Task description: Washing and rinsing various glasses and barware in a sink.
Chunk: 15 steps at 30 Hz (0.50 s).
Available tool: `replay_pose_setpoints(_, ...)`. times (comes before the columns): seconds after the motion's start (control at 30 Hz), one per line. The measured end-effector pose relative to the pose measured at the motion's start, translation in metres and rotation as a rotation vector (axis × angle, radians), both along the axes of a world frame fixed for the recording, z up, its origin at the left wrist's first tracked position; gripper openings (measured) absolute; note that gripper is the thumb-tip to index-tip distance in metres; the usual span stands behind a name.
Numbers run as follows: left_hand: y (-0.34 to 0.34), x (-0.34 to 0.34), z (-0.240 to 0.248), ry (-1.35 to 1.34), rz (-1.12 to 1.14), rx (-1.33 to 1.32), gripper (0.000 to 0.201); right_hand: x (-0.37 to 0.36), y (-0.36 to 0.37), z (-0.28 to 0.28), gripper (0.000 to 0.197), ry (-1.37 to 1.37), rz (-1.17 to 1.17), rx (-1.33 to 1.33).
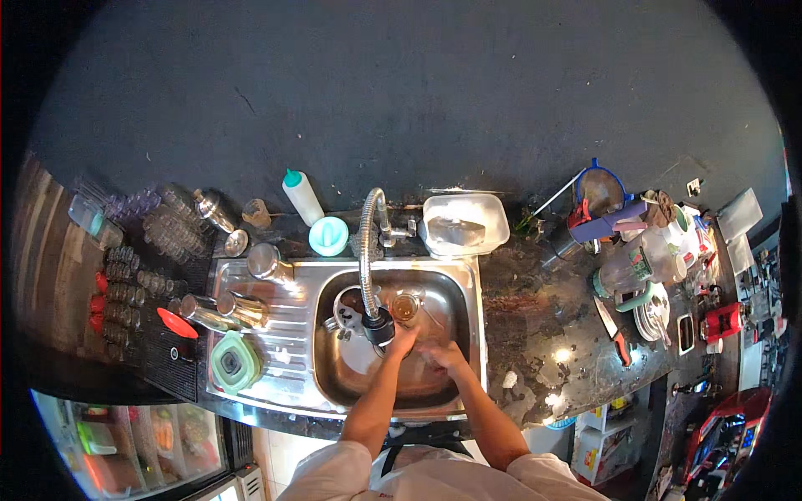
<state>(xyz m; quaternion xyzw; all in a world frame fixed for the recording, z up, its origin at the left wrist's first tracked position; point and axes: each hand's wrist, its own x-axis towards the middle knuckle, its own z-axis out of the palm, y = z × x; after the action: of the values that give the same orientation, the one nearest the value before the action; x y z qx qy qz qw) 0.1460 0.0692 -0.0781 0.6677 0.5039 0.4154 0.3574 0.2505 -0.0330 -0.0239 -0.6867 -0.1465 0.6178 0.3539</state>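
Both my hands are over the steel sink basin [334, 388], just below the faucet's black spray head [379, 328]. My left hand [404, 341] is closed around a clear glass [406, 307] with an amber tint, whose far end shows beyond my fingers. Close by on the right, my right hand [444, 357] has its fingers curled and smeared by motion. Whether it holds anything cannot be made out. On the basin's left side lies a pale, round-rimmed container [349, 307] with dark contents, partly behind the faucet's coiled hose [366, 242].
Metal cups [242, 307] and a green-lidded container [235, 362] stand on the drainboard. Behind the sink are a white squeeze bottle [302, 198] and a plastic tub [464, 225]. A knife [614, 334] and a blender jug [626, 269] occupy the right counter; several glasses [124, 284] line the left.
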Motion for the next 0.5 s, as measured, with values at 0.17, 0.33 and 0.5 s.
replay_pose_setpoints(0.17, -0.034, -0.042, 0.014, -0.427, -0.053, -1.108, 0.048, -0.027, -0.008, 0.021, 0.038, 0.09, -0.21, 0.372)
replay_pose_setpoints(0.33, -0.042, -0.049, 0.05, -0.674, -0.115, -1.047, 0.037, -0.052, -0.001, 0.042, 0.043, -0.251, 0.154, 0.367)
replay_pose_setpoints(0.5, -0.026, -0.075, 0.109, -0.651, -0.194, -1.101, 0.027, 0.006, 0.104, 0.081, 0.026, -0.769, 0.23, 0.747)
